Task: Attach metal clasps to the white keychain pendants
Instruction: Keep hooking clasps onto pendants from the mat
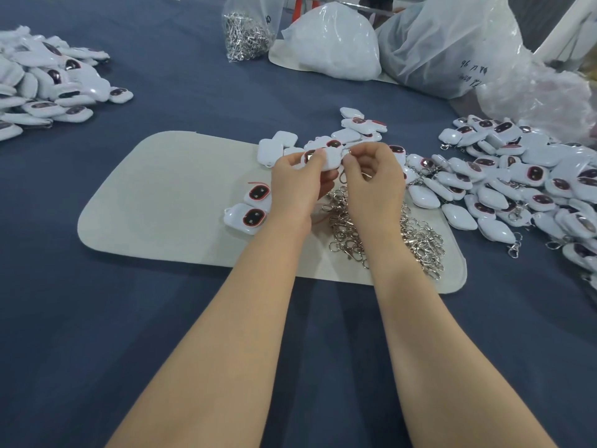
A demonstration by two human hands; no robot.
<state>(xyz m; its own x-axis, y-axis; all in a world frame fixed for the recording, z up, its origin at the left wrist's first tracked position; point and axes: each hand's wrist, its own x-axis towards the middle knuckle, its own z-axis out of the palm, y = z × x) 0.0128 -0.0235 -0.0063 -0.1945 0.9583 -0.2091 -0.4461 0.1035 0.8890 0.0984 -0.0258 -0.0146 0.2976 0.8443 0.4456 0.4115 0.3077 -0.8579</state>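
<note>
Table (161, 334): covered in blue cloth, with a beige mat (168, 202) on it.
Pendant (329, 158): above the mat, pinched by the left hand (297, 179).
Clasp (346, 152): pinched by the right hand (371, 176) at the pendant's corner.
Far edge: plastic bags (336, 43).

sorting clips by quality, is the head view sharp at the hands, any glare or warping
Head view: left hand gripping the pendant and right hand pinching the clasp are reasonably sharp; light soft, shadows faint; glare on the plastic bags; wide-angle stretch toward the borders.
</note>
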